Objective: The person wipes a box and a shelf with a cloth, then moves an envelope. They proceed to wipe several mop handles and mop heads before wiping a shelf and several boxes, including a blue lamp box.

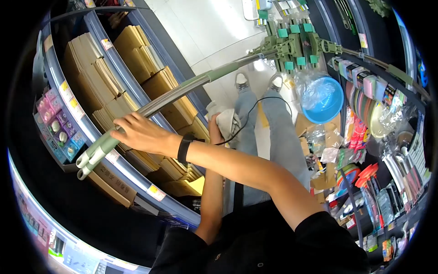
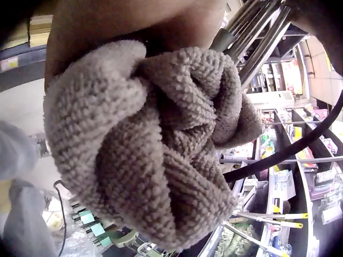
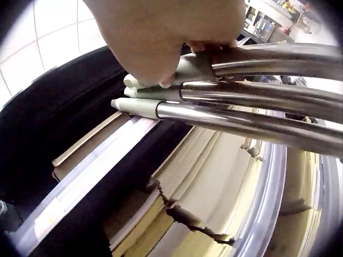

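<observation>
In the head view my right hand reaches across to the left and grips several metal mop poles near their pale green handle ends. The poles run up to a cluster of green flat mop heads at the top. From the right wrist, the hand is over the topmost pole, with more poles side by side below. Under the right forearm, my left hand holds a crumpled grey-beige cloth. The knitted cloth fills the left wrist view and hides the fingers.
Shelves at left hold stacks of cardboard-coloured boards behind price-tagged rails. A blue basin stands on the right beside packed goods. A black cord crosses my legs. Another pole extends to the right from the mop cluster.
</observation>
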A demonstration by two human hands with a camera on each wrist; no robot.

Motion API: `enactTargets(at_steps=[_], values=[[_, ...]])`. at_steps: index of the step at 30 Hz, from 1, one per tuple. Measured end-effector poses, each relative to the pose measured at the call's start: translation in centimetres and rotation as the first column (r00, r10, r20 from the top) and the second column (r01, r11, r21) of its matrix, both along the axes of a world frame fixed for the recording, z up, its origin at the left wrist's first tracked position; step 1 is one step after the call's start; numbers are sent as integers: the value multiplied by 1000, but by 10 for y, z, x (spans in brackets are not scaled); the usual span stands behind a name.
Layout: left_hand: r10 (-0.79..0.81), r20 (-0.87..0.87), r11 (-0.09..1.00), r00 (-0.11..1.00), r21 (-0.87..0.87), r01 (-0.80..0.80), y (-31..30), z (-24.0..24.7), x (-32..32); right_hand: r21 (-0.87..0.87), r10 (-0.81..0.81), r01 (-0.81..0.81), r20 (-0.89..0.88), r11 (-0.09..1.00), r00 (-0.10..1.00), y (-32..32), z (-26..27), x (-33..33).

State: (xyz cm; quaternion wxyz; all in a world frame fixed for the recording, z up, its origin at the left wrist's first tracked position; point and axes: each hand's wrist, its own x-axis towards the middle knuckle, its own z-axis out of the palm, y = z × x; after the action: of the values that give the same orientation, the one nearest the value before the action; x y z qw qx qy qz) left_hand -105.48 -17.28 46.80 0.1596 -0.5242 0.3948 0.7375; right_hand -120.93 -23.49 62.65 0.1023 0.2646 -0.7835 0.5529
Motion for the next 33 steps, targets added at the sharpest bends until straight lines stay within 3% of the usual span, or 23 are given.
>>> enactTargets(at_steps=[2, 4, 10, 12, 15, 17, 18, 20, 21, 22, 24, 25, 26, 27, 28, 29, 30, 31, 32, 33], values=[[14, 10, 999, 1000, -34, -13, 4, -8, -5, 38, -57, 59, -48, 998, 997, 0, -4, -6], [-37, 66, 999, 997, -18, 38, 5, -12, -5, 53, 130, -134, 67, 990, 989, -1, -7, -8], [10, 96, 1000, 995, 6, -11, 20, -4, -16, 116, 126, -124, -7, 985, 992, -3, -13, -13], [35, 103, 999, 994, 29, -38, 21, -1, -19, 42, 94, -94, 3, 995, 996, -6, -15, -16], [-102, 117, 995, 988, 34, 98, 21, 0, -20, -20, 185, -184, 99, 983, 978, -3, -13, -13], [-217, -51, 961, 975, -186, 204, 27, -6, -23, 16, 96, -98, 92, 995, 991, 11, -14, -10], [-217, -47, 961, 975, -183, 205, 26, -7, -25, 0, 90, -92, 166, 996, 982, 34, -11, -12], [-604, 1, 680, 797, -521, 515, 25, 3, -32, -52, 96, -83, 364, 995, 926, 94, -14, -11], [-535, 72, 799, 842, -282, 531, 32, 26, -44, -134, 46, 11, 415, 991, 909, 127, -29, -7], [-532, 78, 800, 843, -280, 531, 34, 25, -46, -39, -67, 90, 402, 995, 913, 162, -48, -2], [-623, -195, 759, 757, -386, 525, 42, 20, -50, 102, -156, 121, 513, 987, 844, 237, -94, 10], [-633, -156, 755, 758, -337, 562, 50, 32, -60, 272, -232, 64, 647, 960, 727, 266, -100, 17], [-635, -151, 753, 758, -340, 563, 58, 33, -63, 322, -241, -16, 738, 947, 630, 286, -113, 28], [-807, -61, 515, 587, -559, 650, 65, 33, -62, 223, -171, -63, 877, 973, 450, 296, -123, 37], [-915, 82, 220, 395, -719, 659, 73, 33, -60, 215, -168, -57, 880, 975, 444, 295, -135, 46], [-919, 90, 208, 385, -717, 666, 82, 34, -63, 0, -19, 55, 933, 998, 360, 293, -144, 53], [-962, 86, 86, 260, -807, 584, 93, 34, -65, -204, 145, 183, 945, 962, 293, 290, -156, 62], [-986, 99, -25, 132, -880, 474, 98, 34, -68, -96, 13, 225, 939, 970, 344, 283, -177, 74], [-986, 107, -35, 124, -878, 478, 93, 29, -69, -102, 18, 232, 940, 967, 340, 285, -186, 73], [-982, -79, 169, 172, -773, 611, 82, 25, -72, -60, -18, 272, 962, 960, 273, 287, -195, 72]])
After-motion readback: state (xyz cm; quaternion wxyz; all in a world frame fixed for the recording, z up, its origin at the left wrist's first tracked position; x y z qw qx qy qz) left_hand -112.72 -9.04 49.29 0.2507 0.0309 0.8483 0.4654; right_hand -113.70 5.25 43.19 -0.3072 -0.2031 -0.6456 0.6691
